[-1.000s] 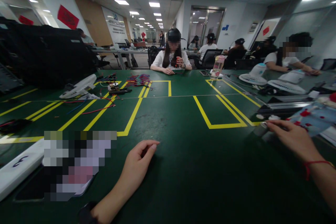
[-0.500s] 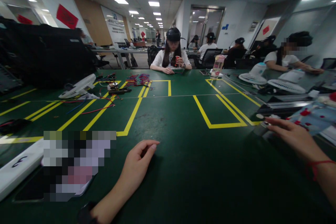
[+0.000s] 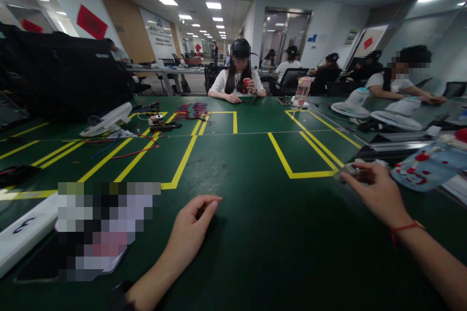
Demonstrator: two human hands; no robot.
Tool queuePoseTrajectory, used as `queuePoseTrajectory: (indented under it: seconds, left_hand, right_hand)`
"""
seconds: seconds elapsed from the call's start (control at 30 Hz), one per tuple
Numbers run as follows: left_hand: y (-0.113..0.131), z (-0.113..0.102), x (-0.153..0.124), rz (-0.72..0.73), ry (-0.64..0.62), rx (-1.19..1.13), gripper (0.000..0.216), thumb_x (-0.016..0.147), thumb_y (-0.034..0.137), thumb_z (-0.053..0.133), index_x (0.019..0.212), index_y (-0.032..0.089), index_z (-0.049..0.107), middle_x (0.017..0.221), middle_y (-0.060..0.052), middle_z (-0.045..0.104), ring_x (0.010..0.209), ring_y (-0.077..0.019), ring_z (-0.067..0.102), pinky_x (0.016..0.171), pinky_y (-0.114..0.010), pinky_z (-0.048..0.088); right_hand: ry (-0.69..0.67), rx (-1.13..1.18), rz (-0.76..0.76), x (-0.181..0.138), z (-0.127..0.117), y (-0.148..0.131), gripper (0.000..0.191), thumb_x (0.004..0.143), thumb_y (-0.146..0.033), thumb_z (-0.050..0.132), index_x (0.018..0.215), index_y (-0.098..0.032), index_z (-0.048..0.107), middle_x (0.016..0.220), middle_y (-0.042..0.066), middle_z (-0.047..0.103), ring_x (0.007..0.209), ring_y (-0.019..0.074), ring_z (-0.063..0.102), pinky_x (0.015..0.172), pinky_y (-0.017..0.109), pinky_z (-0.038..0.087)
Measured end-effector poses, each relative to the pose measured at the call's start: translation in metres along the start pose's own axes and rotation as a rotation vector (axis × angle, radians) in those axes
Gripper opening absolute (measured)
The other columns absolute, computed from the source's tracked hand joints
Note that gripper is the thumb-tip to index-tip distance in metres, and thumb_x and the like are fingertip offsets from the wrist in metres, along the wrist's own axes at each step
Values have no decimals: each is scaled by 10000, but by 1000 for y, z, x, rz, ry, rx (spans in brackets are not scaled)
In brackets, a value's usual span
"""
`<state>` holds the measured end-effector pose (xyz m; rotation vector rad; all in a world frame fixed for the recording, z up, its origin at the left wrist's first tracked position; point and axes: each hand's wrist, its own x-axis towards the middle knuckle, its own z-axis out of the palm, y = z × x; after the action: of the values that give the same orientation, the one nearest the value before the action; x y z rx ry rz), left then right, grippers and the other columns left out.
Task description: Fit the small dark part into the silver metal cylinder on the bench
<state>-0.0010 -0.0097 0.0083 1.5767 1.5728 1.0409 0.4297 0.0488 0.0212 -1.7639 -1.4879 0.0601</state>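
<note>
My left hand (image 3: 197, 218) rests on the green table, its thumb drawn against the curled fingers and nothing showing between them. A dark band circles that wrist. On the right side, my right hand (image 3: 377, 189) has its thumb and fingers around a small clear, see-through object (image 3: 343, 175) with a greyish round top. The fingers hide part of it, and its exact kind is unclear. Just beyond this hand stands a light blue container with red patterns (image 3: 426, 163). A red string bracelet (image 3: 403, 227) is on the right wrist.
Yellow tape lines (image 3: 314, 174) mark the table (image 3: 233, 262). At left lie a white bar (image 3: 25, 238), a blurred-out phone-like item, wires (image 3: 191, 111) and a white fan (image 3: 107, 120). A person (image 3: 237, 80) sits opposite, near a pink-topped bottle (image 3: 302, 93). More fans (image 3: 350, 107) stand right.
My right hand has moved left and nearer to me, the clear object coming along in its fingers. The light blue container shows more fully. My left hand has stayed in place.
</note>
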Motion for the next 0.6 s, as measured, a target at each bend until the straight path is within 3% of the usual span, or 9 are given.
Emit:
queuePoseTrajectory:
  seconds: [0.1, 0.2, 0.3, 0.43, 0.6]
  left_hand:
    - [1, 0, 0, -4, 1, 5, 261, 836, 390, 499, 953, 233, 672, 904, -18, 678, 786, -196, 600, 703, -306, 442]
    - [1, 0, 0, -2, 5, 8, 264, 833, 390, 499, 951, 231, 676, 888, -19, 681, 783, -198, 604, 700, -308, 449]
    - [1, -1, -1, 2, 9, 6, 262, 831, 384, 500, 941, 230, 680, 873, -18, 684, 782, -197, 608, 702, -307, 455]
    - [-1, 0, 0, 15, 12, 5, 252, 834, 377, 502, 944, 234, 678, 917, -18, 684, 812, -197, 610, 731, -310, 460]
    - [0, 3, -2, 80, -22, 50, 233, 856, 353, 482, 954, 242, 662, 942, -24, 660, 834, -196, 600, 744, -311, 461]
  right_hand:
    - [-99, 219, -197, -32, 21, -51, 439, 732, -375, 631, 1110, -196, 498, 1059, 84, 566, 881, 188, 590, 780, 356, 495]
    - [-326, 350, -433, -70, 40, -103, 376, 768, -264, 603, 1119, -243, 471, 1108, 69, 547, 981, 188, 559, 856, 383, 474]
    - [-536, 456, -564, -98, 54, -138, 369, 778, -195, 574, 1115, -276, 447, 1124, 52, 544, 1009, 173, 543, 868, 364, 470]
    - [-655, 500, -593, -115, 65, -150, 379, 775, -168, 559, 1120, -273, 444, 1109, 50, 546, 1013, 168, 535, 876, 353, 464]
    - [-706, 448, -491, -115, 67, -143, 478, 736, -213, 612, 1175, -262, 428, 1135, 56, 536, 1011, 183, 529, 896, 375, 448]
